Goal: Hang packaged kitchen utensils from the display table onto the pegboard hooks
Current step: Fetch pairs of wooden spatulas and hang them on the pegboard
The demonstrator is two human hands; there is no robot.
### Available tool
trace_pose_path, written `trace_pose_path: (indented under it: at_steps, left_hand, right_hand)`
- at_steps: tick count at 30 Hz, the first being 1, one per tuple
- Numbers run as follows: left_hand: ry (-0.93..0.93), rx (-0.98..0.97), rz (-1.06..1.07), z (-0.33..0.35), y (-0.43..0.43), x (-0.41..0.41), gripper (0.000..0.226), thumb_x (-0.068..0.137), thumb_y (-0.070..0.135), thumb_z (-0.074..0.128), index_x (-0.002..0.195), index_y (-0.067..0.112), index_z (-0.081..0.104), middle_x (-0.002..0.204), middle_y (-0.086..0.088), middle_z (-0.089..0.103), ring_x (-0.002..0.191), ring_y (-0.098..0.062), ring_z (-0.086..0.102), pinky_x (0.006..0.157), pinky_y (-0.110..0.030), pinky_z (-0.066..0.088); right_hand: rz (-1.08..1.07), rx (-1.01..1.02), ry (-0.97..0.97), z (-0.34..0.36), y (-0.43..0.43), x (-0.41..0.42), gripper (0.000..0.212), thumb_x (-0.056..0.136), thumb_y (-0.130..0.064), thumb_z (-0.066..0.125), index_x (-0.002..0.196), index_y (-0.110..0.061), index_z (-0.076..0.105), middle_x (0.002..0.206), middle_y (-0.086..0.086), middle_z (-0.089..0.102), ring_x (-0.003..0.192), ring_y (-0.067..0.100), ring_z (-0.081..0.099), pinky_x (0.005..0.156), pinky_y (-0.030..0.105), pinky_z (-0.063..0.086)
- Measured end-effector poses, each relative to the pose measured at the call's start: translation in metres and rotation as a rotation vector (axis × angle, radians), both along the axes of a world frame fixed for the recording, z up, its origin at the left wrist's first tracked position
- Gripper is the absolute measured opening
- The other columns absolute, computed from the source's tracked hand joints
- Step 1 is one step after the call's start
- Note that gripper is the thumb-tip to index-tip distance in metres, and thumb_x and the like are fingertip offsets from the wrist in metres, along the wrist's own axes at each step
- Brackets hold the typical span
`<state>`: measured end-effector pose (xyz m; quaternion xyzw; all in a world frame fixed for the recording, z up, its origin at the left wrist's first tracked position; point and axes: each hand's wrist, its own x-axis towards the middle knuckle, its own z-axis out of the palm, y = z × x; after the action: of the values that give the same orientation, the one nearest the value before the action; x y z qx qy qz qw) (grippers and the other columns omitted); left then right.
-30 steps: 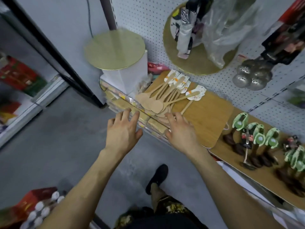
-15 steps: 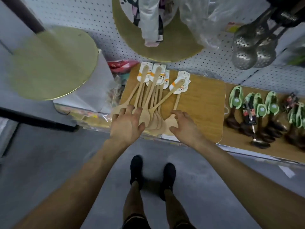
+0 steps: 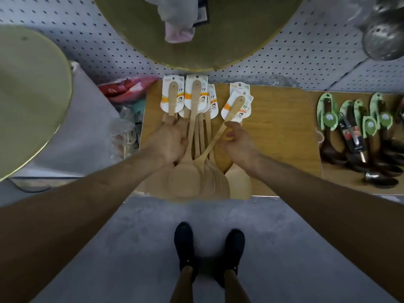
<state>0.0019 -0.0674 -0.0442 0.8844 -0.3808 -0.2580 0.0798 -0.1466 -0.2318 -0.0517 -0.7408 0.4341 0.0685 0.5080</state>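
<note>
Several packaged wooden spatulas [image 3: 197, 136] lie bunched on a wooden board [image 3: 279, 132] on the display table, their white card labels [image 3: 195, 95] pointing at the pegboard [image 3: 295, 55]. My left hand [image 3: 168, 143] lies palm down on the left side of the bunch, its fingers curled over the left handles. My right hand [image 3: 240, 145] is cupped at the right of the bunch. Its fingers are apart, and the fingertips touch the handle of one spatula [image 3: 231, 112] that lies tilted across the others.
Dark ladles with green card tags [image 3: 369, 127] lie to the right on the table. A round gold board [image 3: 196, 40] hangs on the pegboard above, and another [image 3: 28, 95] stands at the left. Metal skimmers [image 3: 384, 38] hang top right. My feet [image 3: 209, 248] stand on grey floor.
I have stepped up close to the table. Both hands moved forward from the table's front edge onto the spatula bunch, the left onto the handles and the right up to the tilted spatula.
</note>
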Motion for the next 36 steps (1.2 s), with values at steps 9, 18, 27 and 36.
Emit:
trace_pose_path:
  at_steps: [9, 18, 27, 36]
  left_hand:
    - [-0.075, 0.01, -0.056, -0.042, -0.043, 0.009, 0.069, 0.099, 0.017, 0.065, 0.162, 0.019, 0.035, 0.155, -0.015, 0.037, 0.141, -0.043, 0.04, 0.113, -0.046, 0.045]
    - [0.115, -0.174, 0.17, -0.052, -0.05, 0.026, 0.075, 0.092, -0.001, 0.064, 0.16, 0.025, 0.043, 0.145, -0.015, 0.045, 0.126, -0.037, 0.054, 0.098, -0.03, 0.043]
    - [0.484, -0.365, 0.249, -0.056, -0.028, 0.035, 0.064, 0.095, -0.002, 0.073, 0.145, 0.033, 0.057, 0.095, 0.011, 0.064, 0.093, -0.008, 0.064, 0.081, -0.024, 0.048]
    - [0.614, -0.476, 0.186, -0.021, 0.006, -0.012, 0.057, 0.101, -0.003, 0.065, 0.137, 0.042, 0.058, 0.095, -0.003, 0.056, 0.087, -0.011, 0.061, 0.081, -0.023, 0.051]
  right_hand:
    - [-0.16, 0.025, -0.002, -0.054, -0.003, 0.033, 0.068, 0.097, -0.013, 0.071, 0.157, -0.029, 0.044, 0.138, 0.009, 0.061, 0.117, 0.026, 0.065, 0.08, 0.028, 0.053]
    - [-0.526, 0.258, -0.195, -0.066, -0.014, 0.042, 0.045, 0.094, 0.009, 0.062, 0.124, -0.024, 0.064, 0.105, 0.005, 0.067, 0.1, 0.026, 0.073, 0.089, 0.044, 0.066]
    - [-0.446, 0.212, -0.235, -0.046, -0.019, 0.015, 0.051, 0.098, 0.013, 0.056, 0.128, -0.028, 0.056, 0.114, 0.012, 0.064, 0.098, 0.026, 0.071, 0.062, 0.028, 0.062]
    - [-0.378, 0.235, -0.286, 0.004, 0.001, -0.063, 0.069, 0.093, 0.019, 0.056, 0.137, -0.034, 0.054, 0.113, 0.019, 0.067, 0.099, 0.029, 0.074, 0.068, 0.038, 0.066]
